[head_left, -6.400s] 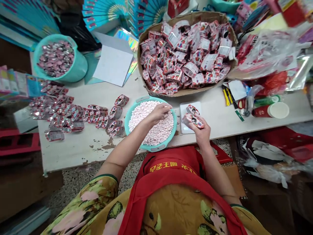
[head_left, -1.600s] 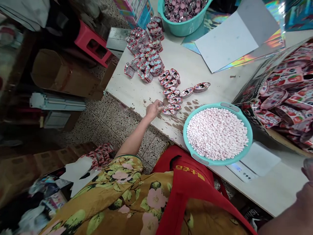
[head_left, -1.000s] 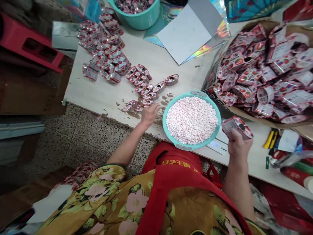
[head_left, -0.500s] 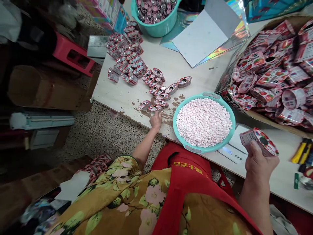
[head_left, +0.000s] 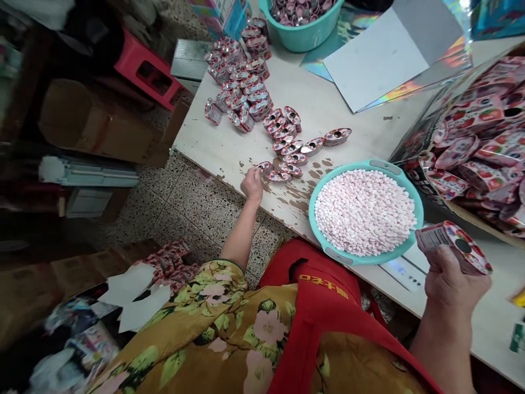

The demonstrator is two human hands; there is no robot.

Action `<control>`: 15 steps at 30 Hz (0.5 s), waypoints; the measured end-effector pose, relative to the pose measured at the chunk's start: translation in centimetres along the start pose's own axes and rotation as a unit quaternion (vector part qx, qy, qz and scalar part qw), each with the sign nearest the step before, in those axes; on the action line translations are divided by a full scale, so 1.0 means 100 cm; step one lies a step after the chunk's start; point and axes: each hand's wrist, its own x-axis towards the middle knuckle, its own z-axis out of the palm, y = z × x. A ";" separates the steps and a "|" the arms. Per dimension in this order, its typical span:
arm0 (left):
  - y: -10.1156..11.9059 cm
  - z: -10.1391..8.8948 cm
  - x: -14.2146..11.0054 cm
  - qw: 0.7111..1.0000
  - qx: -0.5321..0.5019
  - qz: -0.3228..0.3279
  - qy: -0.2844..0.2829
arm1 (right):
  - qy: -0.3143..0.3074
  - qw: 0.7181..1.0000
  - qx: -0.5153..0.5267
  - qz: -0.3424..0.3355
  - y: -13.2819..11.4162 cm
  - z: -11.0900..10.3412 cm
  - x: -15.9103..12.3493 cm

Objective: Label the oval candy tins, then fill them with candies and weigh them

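My left hand (head_left: 252,187) is at the table's front edge, its fingers curled against the near end of a small oval pack (head_left: 264,168) with a printed top. More packs like it (head_left: 292,157) stand in loose rows just beyond, most showing a dark round hole on top. My right hand (head_left: 455,284) grips a red-and-silver printed pack (head_left: 453,246), thumb on its near side, a dark round opening facing up. Between my hands is a turquoise basin (head_left: 314,219) of pale pink tablets (head_left: 365,213). It rests partly on a white scale (head_left: 404,271) with a lit display.
A big carton (head_left: 414,126) at the right is heaped with strawberry-printed packs. Several packs (head_left: 241,82) are clustered at the back left. Behind lie a turquoise tub (head_left: 303,35) of small round pieces and a white sheet (head_left: 375,60). A pink stool (head_left: 151,71) stands on the floor.
My left hand has moved from the near middle pack to the leftmost pack of the front row. My right hand still holds its pack. The whole view has shifted somewhat.
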 end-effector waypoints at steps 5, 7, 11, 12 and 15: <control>0.003 -0.015 0.024 0.997 -0.063 0.019 -0.029 | -0.032 0.999 0.001 -0.002 0.000 0.015 -0.007; 0.021 -0.016 0.004 0.989 -0.138 0.059 0.003 | -0.037 0.999 0.021 0.009 -0.001 0.017 -0.010; 0.094 -0.005 -0.057 0.934 -0.223 0.270 -0.074 | -0.068 0.996 0.029 0.047 0.001 0.019 -0.014; 0.117 0.002 -0.071 0.908 -0.215 0.341 -0.115 | -0.080 0.996 0.017 0.045 0.002 0.018 -0.014; 0.181 0.030 -0.106 0.819 -0.137 0.513 -0.216 | -0.125 0.991 -0.046 0.024 0.006 0.014 -0.014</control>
